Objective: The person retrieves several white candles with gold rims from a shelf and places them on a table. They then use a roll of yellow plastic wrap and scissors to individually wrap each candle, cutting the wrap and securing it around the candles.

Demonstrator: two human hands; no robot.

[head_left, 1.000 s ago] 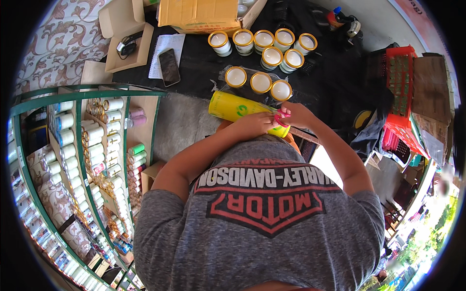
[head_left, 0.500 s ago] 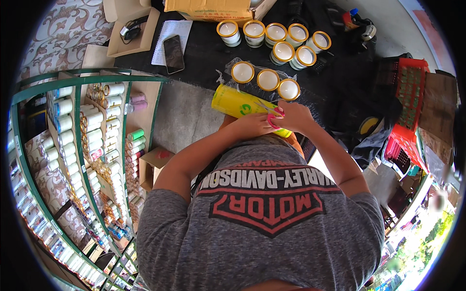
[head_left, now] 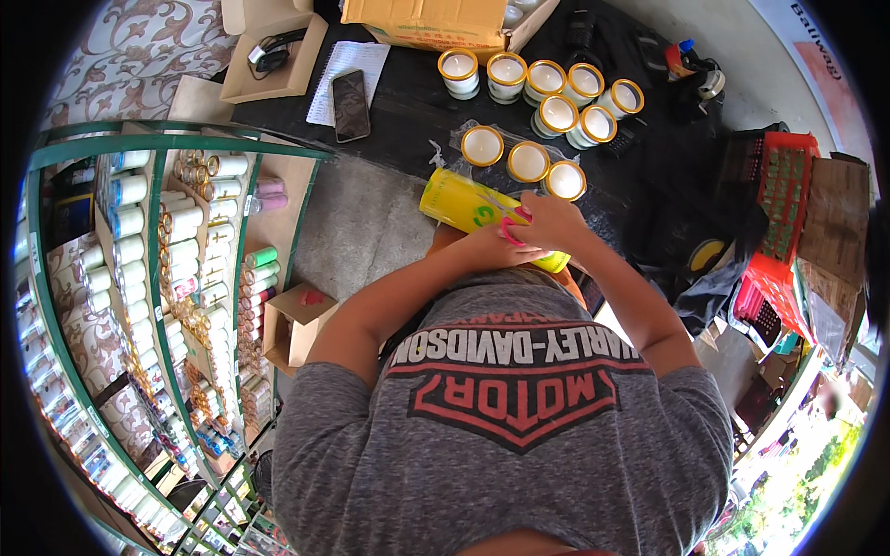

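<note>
pink-handled scissors sit over the yellow roll, blades pointing toward its left end. the person's right hand holds their handles above the roll; the left hand lies against it, and from where i stand i cannot tell whether it grips anything. just beyond the roll, three gold-rimmed candles stand on the black counter.

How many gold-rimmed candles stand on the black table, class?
10: seven gold-rimmed candles clustered beside the carton, three in a row nearer the yellow cylinder. Others may be hidden by the carton.
</note>
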